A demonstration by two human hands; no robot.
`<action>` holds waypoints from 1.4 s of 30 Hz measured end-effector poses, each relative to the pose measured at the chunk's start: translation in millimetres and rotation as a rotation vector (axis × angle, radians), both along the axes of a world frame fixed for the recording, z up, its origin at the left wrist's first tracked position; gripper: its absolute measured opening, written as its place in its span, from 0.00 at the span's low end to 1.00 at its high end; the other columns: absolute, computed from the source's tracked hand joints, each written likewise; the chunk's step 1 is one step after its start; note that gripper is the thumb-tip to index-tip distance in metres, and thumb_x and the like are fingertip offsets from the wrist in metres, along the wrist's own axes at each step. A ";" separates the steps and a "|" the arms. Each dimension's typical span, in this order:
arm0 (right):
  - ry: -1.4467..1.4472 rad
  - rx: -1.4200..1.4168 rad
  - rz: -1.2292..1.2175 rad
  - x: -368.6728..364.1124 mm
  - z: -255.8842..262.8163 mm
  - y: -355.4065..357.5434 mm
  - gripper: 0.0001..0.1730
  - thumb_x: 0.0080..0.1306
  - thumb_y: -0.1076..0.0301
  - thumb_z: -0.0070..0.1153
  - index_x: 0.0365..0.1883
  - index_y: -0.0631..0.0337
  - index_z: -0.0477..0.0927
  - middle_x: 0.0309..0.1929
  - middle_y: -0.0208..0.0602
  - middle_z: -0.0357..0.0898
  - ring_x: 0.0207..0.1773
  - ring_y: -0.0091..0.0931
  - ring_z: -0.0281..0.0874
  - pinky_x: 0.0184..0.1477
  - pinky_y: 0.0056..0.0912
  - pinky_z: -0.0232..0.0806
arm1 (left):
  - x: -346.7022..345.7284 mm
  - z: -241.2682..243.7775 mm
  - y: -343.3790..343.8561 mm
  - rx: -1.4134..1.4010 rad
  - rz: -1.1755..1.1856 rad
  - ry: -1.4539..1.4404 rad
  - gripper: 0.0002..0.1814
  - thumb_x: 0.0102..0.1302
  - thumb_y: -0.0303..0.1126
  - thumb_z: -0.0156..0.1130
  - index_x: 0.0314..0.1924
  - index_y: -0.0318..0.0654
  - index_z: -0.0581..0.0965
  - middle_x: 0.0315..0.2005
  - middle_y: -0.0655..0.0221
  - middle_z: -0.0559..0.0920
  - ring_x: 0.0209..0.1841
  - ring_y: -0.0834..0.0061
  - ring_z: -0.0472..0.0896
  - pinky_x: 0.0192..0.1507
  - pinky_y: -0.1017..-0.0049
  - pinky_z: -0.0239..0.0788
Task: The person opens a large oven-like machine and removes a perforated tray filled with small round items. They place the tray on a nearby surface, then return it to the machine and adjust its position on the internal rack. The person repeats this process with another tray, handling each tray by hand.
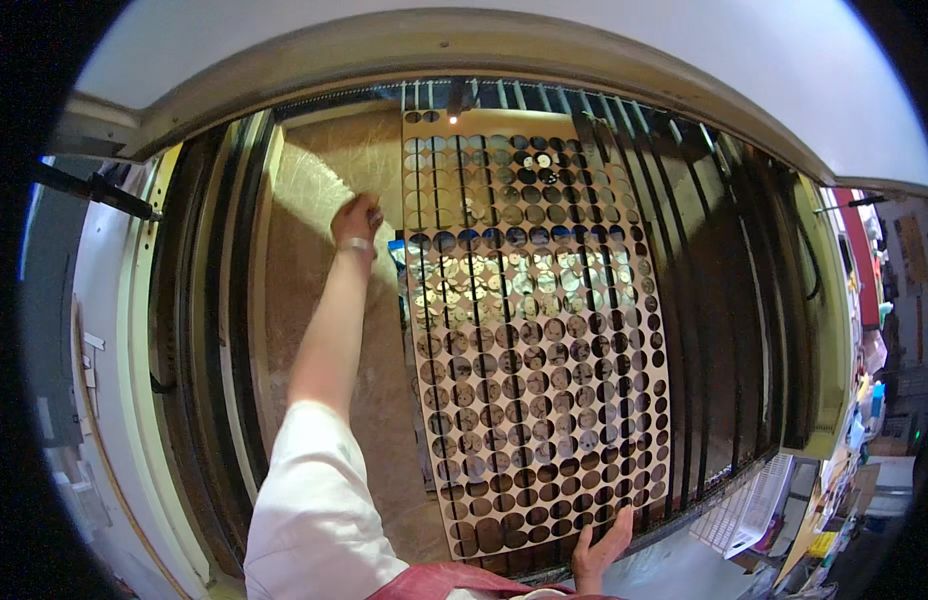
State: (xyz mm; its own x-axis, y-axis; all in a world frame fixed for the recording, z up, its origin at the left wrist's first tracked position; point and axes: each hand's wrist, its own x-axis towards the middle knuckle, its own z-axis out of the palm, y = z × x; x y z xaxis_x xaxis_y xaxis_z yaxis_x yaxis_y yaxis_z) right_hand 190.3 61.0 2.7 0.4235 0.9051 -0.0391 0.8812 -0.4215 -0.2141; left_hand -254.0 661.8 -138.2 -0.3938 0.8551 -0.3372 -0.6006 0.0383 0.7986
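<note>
A tan sheet (535,319) cut through with rows of round holes lies on the dark slats of what looks like a laser cutter's bed. Beneath the holes, many loose round discs (464,281) show, some catching the light. My left hand (357,219) is over the brown board to the left of the sheet, fingers curled; whether something small is pinched in it cannot be made out. At the sheet's near right corner, my right hand (605,541) is held with its fingers stretched out and thumb apart, close to the front edge and gripping nothing.
A raised white lid (464,34) arches over the far side. One bright spot of light (453,120) shines at the sheet's far edge. Bare slats (689,315) run along the right, and a brown board (336,330) covers the left. A white plastic basket (749,510) stands outside, front right.
</note>
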 end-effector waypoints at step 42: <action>0.000 0.421 0.044 276.6 -26.9 -51.5 0.39 0.78 0.57 0.52 0.82 0.57 0.55 0.84 0.44 0.55 0.87 0.39 0.47 0.83 0.62 0.38 | 143.0 88.0 -694.1 -0.848 -0.369 1.771 0.17 0.69 0.42 0.64 0.54 0.46 0.84 0.52 0.59 0.85 0.57 0.54 0.83 0.61 0.53 0.71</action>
State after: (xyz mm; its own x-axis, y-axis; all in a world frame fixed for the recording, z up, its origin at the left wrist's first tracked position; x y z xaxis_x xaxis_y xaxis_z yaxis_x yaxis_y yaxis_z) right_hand 466.9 9.5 -24.2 0.3839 0.8592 0.3381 0.8965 -0.2592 -0.3593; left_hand -110.9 -32.3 -50.2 -0.5577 0.8197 -0.1310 0.8148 0.5707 0.1021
